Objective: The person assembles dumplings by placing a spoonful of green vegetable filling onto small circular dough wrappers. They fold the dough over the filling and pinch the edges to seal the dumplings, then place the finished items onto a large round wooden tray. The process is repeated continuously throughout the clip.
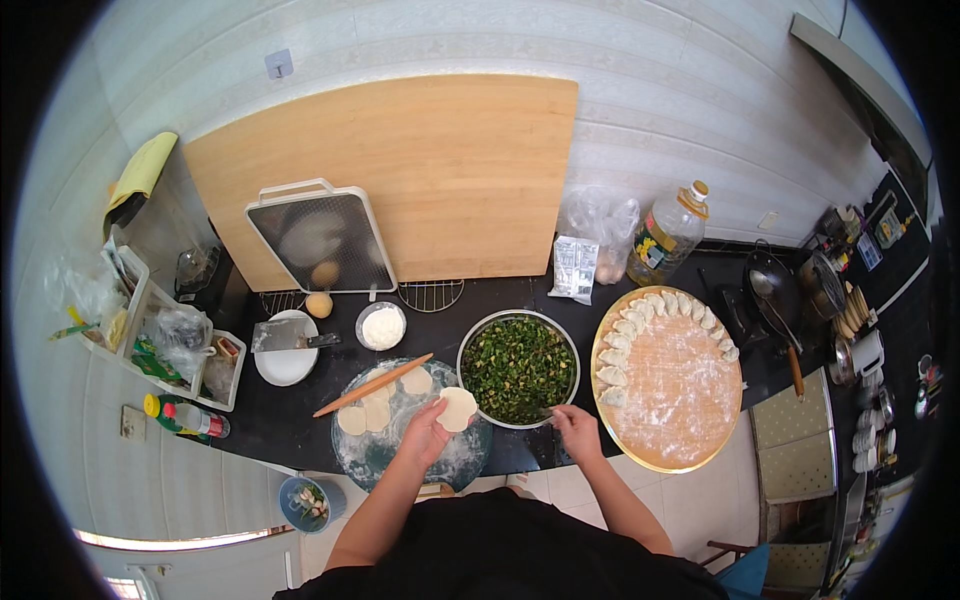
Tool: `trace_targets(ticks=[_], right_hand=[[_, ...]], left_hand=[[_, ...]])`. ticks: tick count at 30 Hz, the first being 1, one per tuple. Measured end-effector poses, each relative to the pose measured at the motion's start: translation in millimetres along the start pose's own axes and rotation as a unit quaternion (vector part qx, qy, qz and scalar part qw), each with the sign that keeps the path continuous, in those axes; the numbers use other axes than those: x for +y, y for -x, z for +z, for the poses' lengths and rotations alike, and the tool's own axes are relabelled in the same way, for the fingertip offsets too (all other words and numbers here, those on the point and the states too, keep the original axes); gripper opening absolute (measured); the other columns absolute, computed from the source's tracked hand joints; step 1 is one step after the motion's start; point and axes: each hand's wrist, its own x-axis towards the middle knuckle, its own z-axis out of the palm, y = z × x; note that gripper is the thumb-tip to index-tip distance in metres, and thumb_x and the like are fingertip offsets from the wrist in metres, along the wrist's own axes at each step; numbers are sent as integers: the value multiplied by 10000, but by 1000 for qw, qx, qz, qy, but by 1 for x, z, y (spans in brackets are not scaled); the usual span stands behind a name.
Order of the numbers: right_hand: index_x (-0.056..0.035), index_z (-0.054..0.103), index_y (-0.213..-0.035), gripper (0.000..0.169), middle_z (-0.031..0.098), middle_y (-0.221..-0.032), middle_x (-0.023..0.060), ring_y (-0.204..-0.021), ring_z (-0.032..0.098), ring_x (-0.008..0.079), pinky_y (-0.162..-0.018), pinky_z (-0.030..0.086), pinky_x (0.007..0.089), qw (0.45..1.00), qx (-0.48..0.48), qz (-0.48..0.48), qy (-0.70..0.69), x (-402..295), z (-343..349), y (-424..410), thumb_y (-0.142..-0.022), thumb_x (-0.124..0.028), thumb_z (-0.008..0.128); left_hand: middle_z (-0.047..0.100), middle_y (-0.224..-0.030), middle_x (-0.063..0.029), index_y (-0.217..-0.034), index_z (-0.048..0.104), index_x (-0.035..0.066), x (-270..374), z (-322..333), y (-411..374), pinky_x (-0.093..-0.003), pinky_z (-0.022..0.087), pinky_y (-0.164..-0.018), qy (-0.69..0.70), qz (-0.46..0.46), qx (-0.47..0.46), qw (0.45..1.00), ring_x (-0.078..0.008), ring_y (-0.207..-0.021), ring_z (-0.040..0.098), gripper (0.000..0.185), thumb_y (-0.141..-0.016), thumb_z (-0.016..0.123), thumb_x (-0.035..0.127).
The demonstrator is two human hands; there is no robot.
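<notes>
My left hand (426, 433) holds a round dough wrapper (457, 409) above the floured dark green board (450, 459). On that board lie several more wrappers (417, 380) and a wooden rolling pin (373, 385). My right hand (578, 431) grips the handle of a utensil whose end dips into the chopped green filling (516, 367) in a round metal bowl (573, 390). To the right, a round tray (679, 420) dusted with flour bears a curved row of folded dumplings (616, 358) along its upper left edge.
Behind stand a bowl of flour (382, 327), a cleaver (289, 337) across a white plate (286, 366), an oil bottle (666, 236) and a large leaning wooden board (420, 180). A wok (771, 281) is at the right, storage baskets (161, 349) at the left. A blue bin (330, 504) stands below.
</notes>
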Motion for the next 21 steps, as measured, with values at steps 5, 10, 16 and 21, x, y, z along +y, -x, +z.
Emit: trace_targets(ticks=[5,10,16,21], right_hand=[[2,643,-912,145,639,-789,98,-700,603,180,-659,482,277,997,48,-59,24,-14,-20,-11,-857,-113,575],[-27,656,-925,170,631,-848,124,-801,602,278,-721,479,331,971,-11,-177,159,-15,-20,-21,-850,-153,571],[-25,655,-941,196,634,-827,114,-753,608,251,-689,482,327,988,-71,-83,108,-5,-19,-13,-859,-178,565],[32,632,-944,233,621,-729,59,-660,585,116,-629,481,256,991,-56,88,-80,18,-3,-12,-892,-183,560]], left_hand=[[552,-1141,-184,-1170,442,-65,-7,-2,-5,-420,487,-881,-2,-12,-2,1000,-295,-1036,568,347,-910,479,164],[552,-1137,-180,-1162,436,-58,-13,-3,-14,-423,487,-878,-3,-27,-6,1000,-290,-1028,571,338,-909,478,162],[551,-1137,-179,-1154,438,-53,-16,-2,-19,-428,493,-865,-8,-27,1,1000,-288,-1030,570,328,-911,478,162],[552,-1134,-181,-1159,439,-55,-22,-2,-24,-423,499,-852,-7,-35,11,999,-289,-1032,570,322,-923,460,164]])
